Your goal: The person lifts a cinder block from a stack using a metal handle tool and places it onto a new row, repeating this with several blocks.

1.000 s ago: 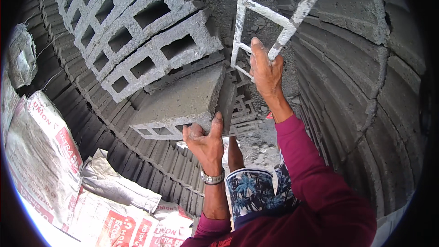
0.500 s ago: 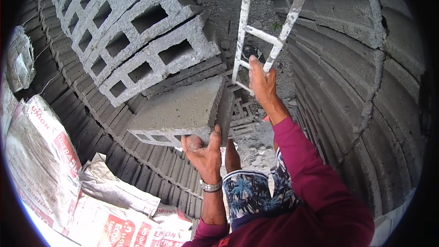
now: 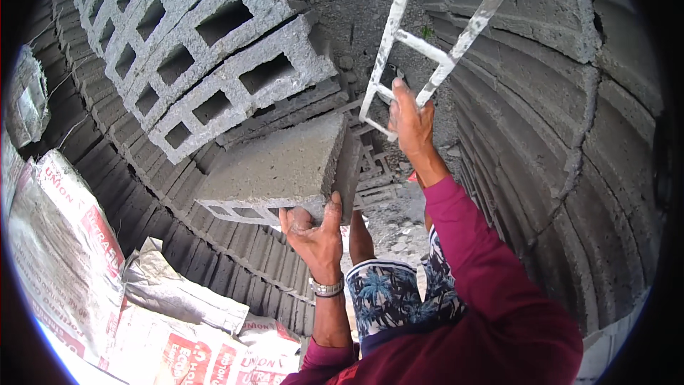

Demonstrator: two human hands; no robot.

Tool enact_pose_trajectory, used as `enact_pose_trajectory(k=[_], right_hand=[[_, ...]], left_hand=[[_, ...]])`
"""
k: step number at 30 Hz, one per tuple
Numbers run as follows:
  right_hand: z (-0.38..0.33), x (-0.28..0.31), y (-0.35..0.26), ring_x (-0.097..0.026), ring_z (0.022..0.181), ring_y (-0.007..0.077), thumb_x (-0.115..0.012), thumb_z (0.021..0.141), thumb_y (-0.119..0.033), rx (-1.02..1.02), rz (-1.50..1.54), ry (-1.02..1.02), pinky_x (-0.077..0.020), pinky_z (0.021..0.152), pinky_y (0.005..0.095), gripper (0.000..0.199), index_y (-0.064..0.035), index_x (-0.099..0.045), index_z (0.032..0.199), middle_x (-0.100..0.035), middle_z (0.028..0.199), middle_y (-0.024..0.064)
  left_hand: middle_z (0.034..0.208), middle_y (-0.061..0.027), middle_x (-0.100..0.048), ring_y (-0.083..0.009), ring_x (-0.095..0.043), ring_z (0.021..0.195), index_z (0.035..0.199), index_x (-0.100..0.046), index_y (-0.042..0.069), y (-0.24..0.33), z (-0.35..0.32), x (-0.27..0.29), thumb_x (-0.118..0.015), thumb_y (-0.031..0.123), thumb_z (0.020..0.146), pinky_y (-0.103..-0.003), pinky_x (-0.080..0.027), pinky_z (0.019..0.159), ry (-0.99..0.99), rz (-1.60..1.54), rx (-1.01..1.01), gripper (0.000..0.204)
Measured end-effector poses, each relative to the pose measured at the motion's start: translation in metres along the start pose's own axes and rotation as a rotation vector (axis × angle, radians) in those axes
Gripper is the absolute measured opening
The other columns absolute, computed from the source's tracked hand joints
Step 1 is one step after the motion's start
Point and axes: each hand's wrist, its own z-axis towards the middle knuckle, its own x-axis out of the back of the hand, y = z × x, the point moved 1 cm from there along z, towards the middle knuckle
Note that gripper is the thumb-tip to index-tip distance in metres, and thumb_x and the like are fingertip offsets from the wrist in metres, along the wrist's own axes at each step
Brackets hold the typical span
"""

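My left hand point(image 3: 313, 237) is closed on the near edge of a grey hollow concrete block point(image 3: 281, 164), thumb on its end and fingers at its hollow side. The block lies tilted just below a stack of blocks. In my right hand point(image 3: 413, 125) is a white-spattered, ladder-shaped frame point(image 3: 422, 44) with several crossbars, gripped near its lower end with the thumb pointing up along it. The frame slants up and to the right, apart from the block. The palm side of my right hand is hidden.
Stacked hollow blocks point(image 3: 214, 103) rise at the upper left. A long curved row of blocks point(image 3: 513, 121) stands close on the right, another row point(image 3: 192, 224) at the left. Printed paper sacks point(image 3: 68, 242) lie at the lower left. Gravelly ground point(image 3: 356, 7) shows between the rows.
The ladder-shaped frame has tipped further to the right at its top, still in my right hand. My left hand and its block stay almost where they were.
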Motion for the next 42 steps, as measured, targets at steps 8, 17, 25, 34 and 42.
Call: enact_pose_trajectory(k=[8, 17, 25, 34, 42], right_hand=[[0.012, -0.012, -0.019, -0.046, 0.052, 0.012, -0.059, 0.097, -0.038, 0.083, 0.03, -0.167, -0.0366, 0.05, 0.031, 0.044, -0.0045, -0.056, 0.067, -0.047, 0.055, 0.0005], [-0.001, -0.017, -0.058, -0.033, 0.042, 0.0069, -0.06, 0.097, -0.032, 0.097, 0.193, -0.052, -0.0276, 0.041, 0.0245, 0.04, -0.0133, -0.045, 0.064, -0.036, 0.053, -0.005], [0.009, -0.012, 0.025, -0.054, 0.063, 0.0193, -0.063, 0.091, -0.046, 0.084, -0.443, -0.129, -0.0422, 0.062, 0.0402, 0.053, 0.0043, -0.061, 0.074, -0.057, 0.064, 0.0107], [0.015, 0.013, -0.037, -0.041, 0.053, 0.0068, -0.066, 0.093, -0.038, 0.046, -0.059, -0.014, -0.0334, 0.047, 0.0263, 0.041, -0.001, -0.065, 0.075, -0.05, 0.064, -0.0017], [0.002, 0.001, -0.054, -0.038, 0.05, 0.0045, -0.068, 0.091, -0.041, 0.051, -0.042, 0.023, -0.0288, 0.045, 0.0239, 0.04, -0.007, -0.06, 0.072, -0.045, 0.062, -0.0054]], left_hand=[[0.058, -0.0044, -0.051, -0.0204, -0.043, 0.07, 0.06, -0.052, 0.0, 0.009, 0.008, -0.013, -0.08, 0.017, 0.08, -0.041, -0.034, 0.101, 0.007, -0.059, 0.009, 0.038], [0.068, -0.007, -0.054, -0.0254, -0.05, 0.067, 0.069, -0.056, -0.003, -0.004, 0.004, -0.007, -0.082, 0.022, 0.078, -0.044, -0.027, 0.112, -0.001, -0.138, 0.107, 0.036], [0.063, -0.0069, -0.057, -0.0197, -0.049, 0.066, 0.07, -0.062, -0.003, -0.001, 0.004, -0.011, -0.08, 0.017, 0.079, -0.043, -0.036, 0.101, -0.03, -0.07, -0.036, 0.029], [0.068, -0.0035, -0.059, -0.0163, -0.054, 0.07, 0.077, -0.058, -0.003, -0.022, -0.001, -0.029, -0.082, 0.018, 0.078, -0.037, -0.033, 0.103, 0.009, 0.025, -0.035, 0.032], [0.078, -0.0252, -0.06, -0.043, -0.057, 0.095, 0.072, -0.063, -0.008, 0.012, 0.03, -0.096, -0.076, 0.042, 0.079, -0.054, -0.033, 0.105, 0.065, 0.435, -0.083, 0.053]])
